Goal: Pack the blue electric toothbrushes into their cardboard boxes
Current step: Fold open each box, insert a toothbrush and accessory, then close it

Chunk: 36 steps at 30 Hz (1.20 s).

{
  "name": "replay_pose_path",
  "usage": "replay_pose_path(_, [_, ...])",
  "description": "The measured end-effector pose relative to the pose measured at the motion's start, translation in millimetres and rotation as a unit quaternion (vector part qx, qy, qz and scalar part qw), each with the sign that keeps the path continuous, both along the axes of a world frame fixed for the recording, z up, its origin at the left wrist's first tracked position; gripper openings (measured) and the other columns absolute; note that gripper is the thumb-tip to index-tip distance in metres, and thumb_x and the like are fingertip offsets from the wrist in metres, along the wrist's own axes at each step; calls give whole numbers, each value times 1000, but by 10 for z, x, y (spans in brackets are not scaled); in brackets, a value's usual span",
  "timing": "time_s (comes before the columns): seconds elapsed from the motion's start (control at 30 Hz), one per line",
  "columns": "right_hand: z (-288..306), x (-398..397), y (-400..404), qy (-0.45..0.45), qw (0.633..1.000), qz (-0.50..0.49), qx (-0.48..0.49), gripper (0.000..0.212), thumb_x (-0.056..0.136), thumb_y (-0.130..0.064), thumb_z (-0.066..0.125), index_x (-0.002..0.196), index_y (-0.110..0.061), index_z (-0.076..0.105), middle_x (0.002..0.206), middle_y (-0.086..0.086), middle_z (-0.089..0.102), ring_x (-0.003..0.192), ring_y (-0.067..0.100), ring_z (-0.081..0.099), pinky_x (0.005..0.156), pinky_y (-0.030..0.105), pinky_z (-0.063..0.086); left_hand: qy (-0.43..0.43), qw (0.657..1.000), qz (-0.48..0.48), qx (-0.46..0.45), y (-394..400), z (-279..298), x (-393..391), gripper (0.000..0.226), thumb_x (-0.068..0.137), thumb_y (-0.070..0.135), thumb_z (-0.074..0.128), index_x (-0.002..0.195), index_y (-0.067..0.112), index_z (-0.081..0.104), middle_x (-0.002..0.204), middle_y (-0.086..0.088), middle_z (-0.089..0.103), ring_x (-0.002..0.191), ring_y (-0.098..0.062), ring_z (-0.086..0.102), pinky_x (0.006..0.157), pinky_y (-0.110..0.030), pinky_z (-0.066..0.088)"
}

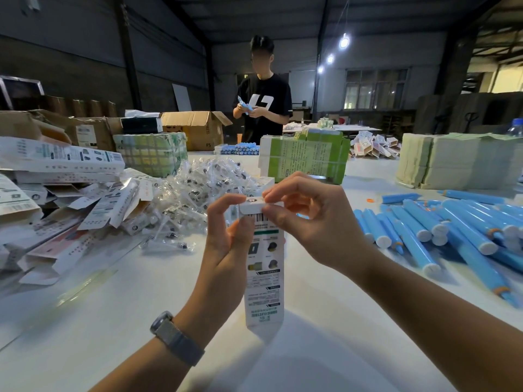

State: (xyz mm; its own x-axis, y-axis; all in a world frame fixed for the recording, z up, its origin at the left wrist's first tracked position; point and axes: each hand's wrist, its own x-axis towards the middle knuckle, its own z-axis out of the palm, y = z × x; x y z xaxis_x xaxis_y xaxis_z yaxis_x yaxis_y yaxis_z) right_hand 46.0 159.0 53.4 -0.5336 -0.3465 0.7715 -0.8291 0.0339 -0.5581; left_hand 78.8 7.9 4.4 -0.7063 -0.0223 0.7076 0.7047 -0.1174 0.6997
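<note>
Fig.: we hold the upright cardboard box (264, 274) above the desk's (325, 335) near edge, left hand (226, 239) gripping its side, right hand (308, 219) pinching the top flap; light, crushable, so grip edges w/ care.

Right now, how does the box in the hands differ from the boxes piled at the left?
The held box stands upright, formed, gripped by left hand and right hand; the piled boxes lie loose, many with open flaps. Both are white with printed labels.
</note>
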Motion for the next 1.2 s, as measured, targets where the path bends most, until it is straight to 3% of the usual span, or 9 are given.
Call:
replay_pose_path(0.1, [7,16,-14,24,999,-21,13,10,84,-14,71,93,-19,71,91,3,65,78,14,63,67,29,57,4,1000,-11,18,18,30,18,11,98,34,44,107,41,43,84,5,69,74,-15,70,62,-25,56])
replay_pose_path(0.2, [22,34,-19,36,999,-15,17,9,84,-11,71,92,-16,73,92,8,66,83,23,65,71,40,57,24,1000,5,14,46,48,17,8,100,23,37,108,25,35,81,10,69,69,-9,69,59,-21,54])
replay_pose_path(0.3, [29,37,2,29,999,-17,16,9,84,-11,71,91,-17,73,92,8,66,85,24,66,72,42,57,34,999,20,9,73,51,12,7,101,19,35,106,24,35,79,12,69,66,-6,68,56,-19,53])
replay_pose_path(0.47, [26,40,-4,19,999,-26,20,7,84,-14,69,90,-15,73,92,8,65,87,23,64,70,33,57,32,999,31,2,70,47,-4,9,102,20,35,105,28,36,80,12,70,66,-7,69,56,-18,53])
replay_pose_path(0.63, [33,47,-6,31,999,-32,18,5,83,-12,72,88,-11,73,89,9,64,82,26,64,65,42,56,31,999,34,-6,73,40,14,8,102,21,35,109,25,37,81,11,69,67,-7,69,57,-19,53])
replay_pose_path(0.83, [25,58,-7,1,1000,-13,10,7,84,-18,70,90,-22,72,91,6,63,83,16,64,61,24,53,45,997,58,-19,87,40,32,11,103,24,37,108,18,44,88,14,66,71,-8,69,59,-20,54])
replay_pose_path(0.97, [3,43,-30,-1,999,-32,17,8,86,-20,69,92,-18,72,89,1,61,79,11,61,65,21,51,39,998,50,-7,84,43,18,10,100,24,38,107,20,44,87,15,67,70,-7,68,59,-20,54])
replay_pose_path(1.13, [26,57,-24,-3,1000,-28,11,3,87,-17,69,87,-16,72,86,2,60,74,6,62,54,20,51,49,997,53,-28,74,6,-5,18,100,29,38,115,22,42,91,12,67,72,-11,70,60,-22,55])
replay_pose_path(1.2, [33,59,-33,5,999,-31,9,2,88,-11,68,86,-11,70,83,-1,59,71,1,62,52,16,48,52,997,45,-23,73,-8,-3,22,99,33,40,121,30,42,94,10,68,74,-14,71,62,-27,58])
